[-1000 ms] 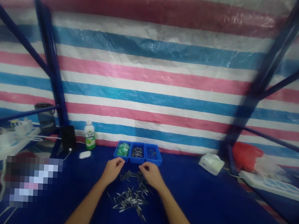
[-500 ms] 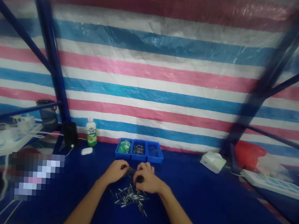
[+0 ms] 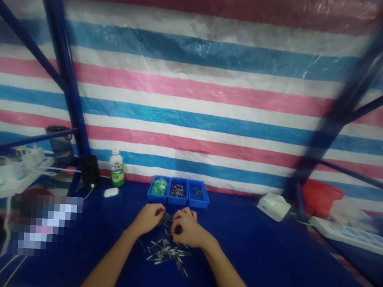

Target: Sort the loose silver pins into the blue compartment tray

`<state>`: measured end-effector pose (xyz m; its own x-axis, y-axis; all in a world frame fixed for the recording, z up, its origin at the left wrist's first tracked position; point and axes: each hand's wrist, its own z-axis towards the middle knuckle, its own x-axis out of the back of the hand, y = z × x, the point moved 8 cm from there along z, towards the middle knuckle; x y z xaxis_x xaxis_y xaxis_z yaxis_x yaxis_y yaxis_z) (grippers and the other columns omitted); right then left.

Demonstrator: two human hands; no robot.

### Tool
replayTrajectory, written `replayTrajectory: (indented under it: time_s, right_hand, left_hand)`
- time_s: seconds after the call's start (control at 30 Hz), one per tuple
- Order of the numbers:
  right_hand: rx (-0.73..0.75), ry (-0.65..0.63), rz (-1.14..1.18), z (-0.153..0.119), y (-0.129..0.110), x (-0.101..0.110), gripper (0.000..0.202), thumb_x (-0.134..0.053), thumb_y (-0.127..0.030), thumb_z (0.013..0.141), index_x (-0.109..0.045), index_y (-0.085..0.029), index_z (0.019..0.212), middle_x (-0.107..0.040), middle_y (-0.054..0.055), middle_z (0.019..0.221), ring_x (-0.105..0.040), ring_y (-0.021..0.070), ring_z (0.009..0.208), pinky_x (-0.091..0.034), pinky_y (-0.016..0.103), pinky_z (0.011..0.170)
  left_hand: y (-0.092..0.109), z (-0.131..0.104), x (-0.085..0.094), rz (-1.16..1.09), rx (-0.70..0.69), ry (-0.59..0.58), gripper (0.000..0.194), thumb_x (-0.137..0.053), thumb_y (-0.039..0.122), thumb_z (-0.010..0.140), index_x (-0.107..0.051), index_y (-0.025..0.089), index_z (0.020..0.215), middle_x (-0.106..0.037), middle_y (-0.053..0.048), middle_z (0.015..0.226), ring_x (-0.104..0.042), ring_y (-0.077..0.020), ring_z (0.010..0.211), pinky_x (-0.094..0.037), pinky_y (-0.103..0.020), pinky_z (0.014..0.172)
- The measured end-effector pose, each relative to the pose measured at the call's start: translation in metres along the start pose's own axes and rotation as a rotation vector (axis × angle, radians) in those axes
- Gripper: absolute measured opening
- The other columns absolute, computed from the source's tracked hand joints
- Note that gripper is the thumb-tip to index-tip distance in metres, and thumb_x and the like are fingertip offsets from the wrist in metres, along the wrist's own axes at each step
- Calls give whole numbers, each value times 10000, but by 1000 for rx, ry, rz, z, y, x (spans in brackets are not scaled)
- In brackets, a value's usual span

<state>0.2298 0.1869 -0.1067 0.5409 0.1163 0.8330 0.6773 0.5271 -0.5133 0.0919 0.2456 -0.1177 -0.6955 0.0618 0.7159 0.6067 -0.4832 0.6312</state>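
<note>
Left hand (image 3: 150,219) curled, fingertips drawn together, beside a small cluster of thin, dark-grey metal pins (image 3: 166,219); right hand (image 3: 188,231) arched at its other side; whether either grips a pin, cannot tell; loose heap of shiny, slender metal rods (image 3: 166,252) nearer the person on the dark-blue counter (image 3: 256,255); judgement: light fingertip pinches should leave neighbouring pieces undisturbed.

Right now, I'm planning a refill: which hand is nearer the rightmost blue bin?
Right. The right hand is in front of the rightmost blue bin; the left hand is in front, farther left.
</note>
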Motion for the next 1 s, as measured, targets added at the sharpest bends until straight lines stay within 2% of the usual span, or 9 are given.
replayTrajectory:
  time_s: [0.13, 0.33, 0.43, 0.6, 0.7, 0.8, 0.87, 0.93, 1.0]
  right_hand:
    - [17, 129, 101, 3, -1, 15, 94, -628, -159, 718, -689, -226, 741, -675, -9, 839, -542, 193, 905, -325, 344, 888]
    - [62, 329, 389, 3, 5, 35, 313, -509, -177, 842, -656, -221, 1115, -645, 22, 847, -563, 151, 715, -426, 273, 679]
    - [42, 384, 601, 3, 10, 39, 212, -591, -267, 844, -696, -214, 1021, -640, 28, 819, -580, 164, 733, -444, 299, 698]
    - [-40, 427, 1372, 3, 26, 40, 224, -772, -348, 727, -672, -201, 863, -656, 10, 754, -596, 138, 645, -471, 289, 671]
    - [-76, 471, 1594, 1, 34, 43, 242, -751, -397, 757, -631, -189, 723, -571, -18, 620, -521, 104, 561, -442, 251, 589]
    - [-178, 437, 1615, 2, 39, 37, 348, -729, -398, 778, -543, -183, 577, -423, -54, 476, -433, 85, 471, -390, 228, 508]
    - [-290, 447, 1555, 2, 45, 31, 327, -738, -404, 764, -566, -179, 599, -460, -49, 483, -453, 83, 460, -378, 220, 492]
    - [-389, 503, 1469, -1, 51, 28, 285, -722, -458, 764, -652, -182, 779, -617, -5, 636, -543, 100, 516, -392, 221, 503]
    - [-418, 555, 1349, -2, 53, 28, 393, -692, -509, 771, -658, -204, 1016, -702, 42, 860, -617, 130, 605, -412, 232, 533]
  left_hand:
    - [-6, 3, -2, -2, 8, 0, 203, -517, 276, 844, -712, 223, 869, -730, -28, 800, -641, -174, 702, -405, -240, 637]
    - [-6, 4, -1, 46, 30, -16, 221, -508, 284, 852, -710, 216, 911, -730, -31, 836, -642, -172, 735, -404, -240, 646]
    - [-5, 3, 0, 30, 34, -17, 231, -498, 294, 859, -704, 206, 916, -723, -27, 812, -635, -167, 713, -413, -242, 650]
    - [-8, 2, -1, 24, 47, -8, 231, -489, 299, 869, -699, 210, 905, -715, -11, 781, -629, -158, 683, -412, -240, 635]
    - [-9, 4, -2, 40, 61, -11, 216, -503, 292, 863, -700, 216, 905, -723, -12, 806, -637, -157, 710, -410, -237, 647]
    - [-8, 5, -2, 56, 69, -13, 213, -507, 292, 863, -701, 216, 907, -724, -15, 813, -636, -157, 712, -407, -238, 648]
    - [-7, 4, -1, 60, 66, -11, 217, -505, 294, 866, -701, 212, 908, -722, -18, 809, -632, -159, 704, -406, -241, 644]
    - [-6, 3, 0, 57, 59, -6, 219, -504, 293, 867, -700, 205, 911, -721, -23, 811, -631, -162, 703, -408, -242, 647]
    - [-7, 2, 1, 52, 56, -5, 217, -504, 289, 867, -699, 202, 910, -720, -24, 809, -630, -161, 699, -409, -241, 642]
